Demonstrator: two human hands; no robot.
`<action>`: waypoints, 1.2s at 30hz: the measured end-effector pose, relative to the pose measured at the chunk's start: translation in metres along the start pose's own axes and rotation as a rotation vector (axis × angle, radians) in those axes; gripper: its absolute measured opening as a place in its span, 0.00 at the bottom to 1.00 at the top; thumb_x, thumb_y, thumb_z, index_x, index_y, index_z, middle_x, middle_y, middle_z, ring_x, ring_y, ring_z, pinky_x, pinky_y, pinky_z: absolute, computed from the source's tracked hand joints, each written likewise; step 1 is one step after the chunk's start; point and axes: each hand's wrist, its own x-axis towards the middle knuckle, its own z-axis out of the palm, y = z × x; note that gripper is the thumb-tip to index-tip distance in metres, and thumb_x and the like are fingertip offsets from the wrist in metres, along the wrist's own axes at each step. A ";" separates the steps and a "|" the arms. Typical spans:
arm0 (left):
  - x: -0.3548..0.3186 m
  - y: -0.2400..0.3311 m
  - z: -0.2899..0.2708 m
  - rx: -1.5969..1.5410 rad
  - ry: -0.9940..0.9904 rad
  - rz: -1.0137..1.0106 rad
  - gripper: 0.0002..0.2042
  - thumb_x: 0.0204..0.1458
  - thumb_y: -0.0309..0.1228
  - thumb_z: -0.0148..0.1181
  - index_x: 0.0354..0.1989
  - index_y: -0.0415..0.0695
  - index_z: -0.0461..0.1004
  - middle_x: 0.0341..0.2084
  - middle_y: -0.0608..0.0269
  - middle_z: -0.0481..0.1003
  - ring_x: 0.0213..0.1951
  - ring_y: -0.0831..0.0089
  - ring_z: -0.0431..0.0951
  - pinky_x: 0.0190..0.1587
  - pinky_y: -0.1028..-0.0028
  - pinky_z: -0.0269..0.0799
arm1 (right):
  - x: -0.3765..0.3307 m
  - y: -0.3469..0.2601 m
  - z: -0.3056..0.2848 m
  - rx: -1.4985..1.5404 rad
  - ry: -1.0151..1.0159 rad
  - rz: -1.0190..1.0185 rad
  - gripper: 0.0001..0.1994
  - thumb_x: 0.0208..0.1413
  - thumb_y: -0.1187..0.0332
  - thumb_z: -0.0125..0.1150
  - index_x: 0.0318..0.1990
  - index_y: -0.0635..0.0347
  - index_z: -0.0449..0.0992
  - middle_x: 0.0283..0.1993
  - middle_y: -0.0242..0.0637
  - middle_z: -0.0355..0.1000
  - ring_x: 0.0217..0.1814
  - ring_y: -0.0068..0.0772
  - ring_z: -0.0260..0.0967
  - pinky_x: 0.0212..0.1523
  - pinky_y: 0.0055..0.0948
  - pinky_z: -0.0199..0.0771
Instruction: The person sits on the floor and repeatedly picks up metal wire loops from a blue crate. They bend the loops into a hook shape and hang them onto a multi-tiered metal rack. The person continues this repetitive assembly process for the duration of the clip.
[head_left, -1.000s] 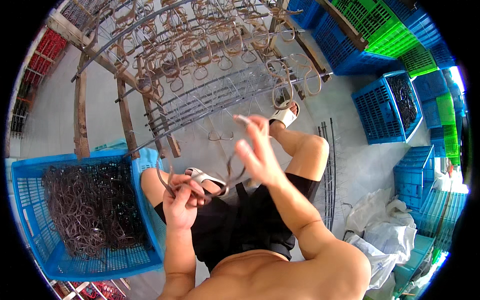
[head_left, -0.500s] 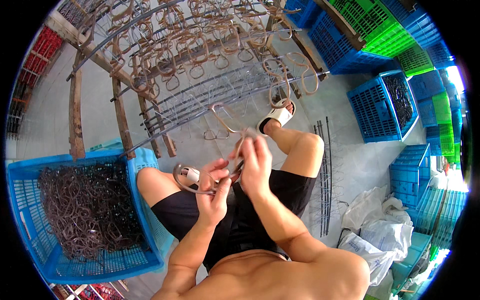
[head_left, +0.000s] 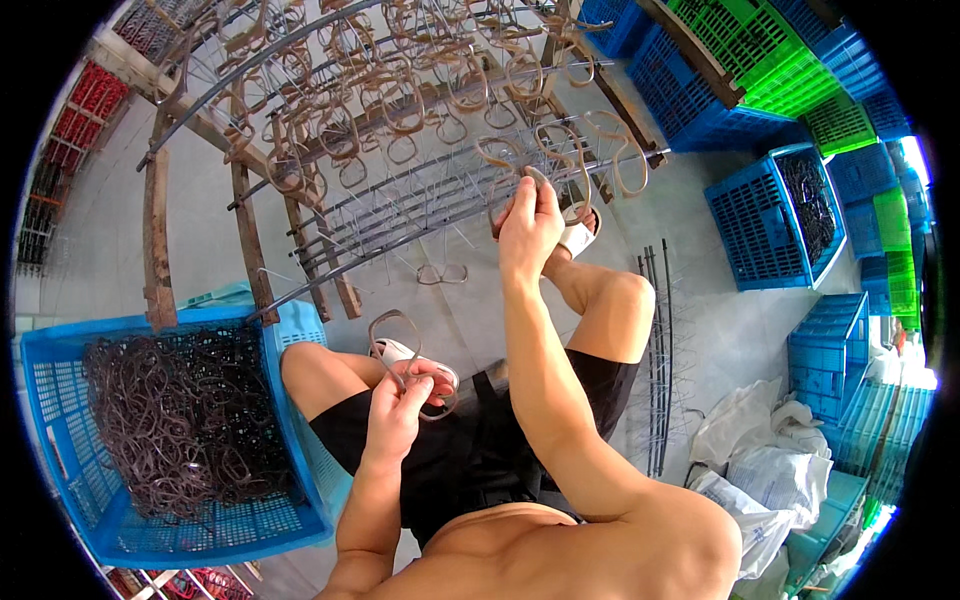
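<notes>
Head view shows a blue basket [head_left: 300, 425] of dark looped frames [head_left: 165, 430] at lower left, the left hand [head_left: 397, 410] closed on a brown loop [head_left: 393, 313] left of centre, and, well apart, the right hand [head_left: 530, 232] pinching a second loop [head_left: 538, 176] at upper centre.

Right grip [head_left: 531, 228] beyond left grip [head_left: 400, 408]

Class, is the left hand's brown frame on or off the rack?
Off: the left hand holds the brown frame away from the rack.

L hand [head_left: 395, 415] holds brown frame [head_left: 417, 345]; R hand [head_left: 530, 225] has 2nd frame [head_left: 483, 150] up by rack [head_left: 158, 240]. Blue crate [head_left: 215, 548] w/ dark frames [head_left: 165, 430] on L.
</notes>
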 end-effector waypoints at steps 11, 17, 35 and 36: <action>0.008 -0.010 -0.001 -0.014 -0.031 -0.010 0.08 0.54 0.25 0.48 0.42 0.38 0.68 0.35 0.58 0.76 0.36 0.74 0.76 0.38 0.78 0.69 | 0.002 0.002 0.005 -0.018 -0.026 0.009 0.09 0.59 0.66 0.53 0.40 0.62 0.74 0.18 0.24 0.61 0.11 0.14 0.54 0.10 0.18 0.51; 0.007 -0.012 -0.001 -0.036 -0.024 -0.006 0.08 0.55 0.25 0.48 0.42 0.38 0.68 0.35 0.58 0.76 0.35 0.74 0.76 0.37 0.78 0.69 | -0.014 -0.001 0.014 -0.227 -0.090 -0.125 0.09 0.58 0.67 0.54 0.36 0.64 0.75 0.16 0.20 0.58 0.17 0.10 0.51 0.17 0.16 0.51; -0.004 0.008 -0.020 0.411 -0.187 0.108 0.07 0.47 0.24 0.60 0.34 0.34 0.75 0.18 0.67 0.69 0.20 0.83 0.67 0.25 0.81 0.64 | -0.075 -0.073 -0.010 -0.977 -0.356 -0.867 0.17 0.52 0.66 0.59 0.49 0.59 0.70 0.40 0.48 0.67 0.41 0.44 0.66 0.41 0.36 0.67; -0.003 0.017 -0.021 0.435 -0.247 0.110 0.07 0.47 0.23 0.60 0.34 0.34 0.75 0.18 0.66 0.70 0.21 0.83 0.67 0.26 0.81 0.64 | -0.084 -0.079 -0.015 -0.835 -0.700 -0.784 0.16 0.52 0.66 0.59 0.48 0.58 0.71 0.40 0.46 0.68 0.41 0.43 0.67 0.41 0.35 0.67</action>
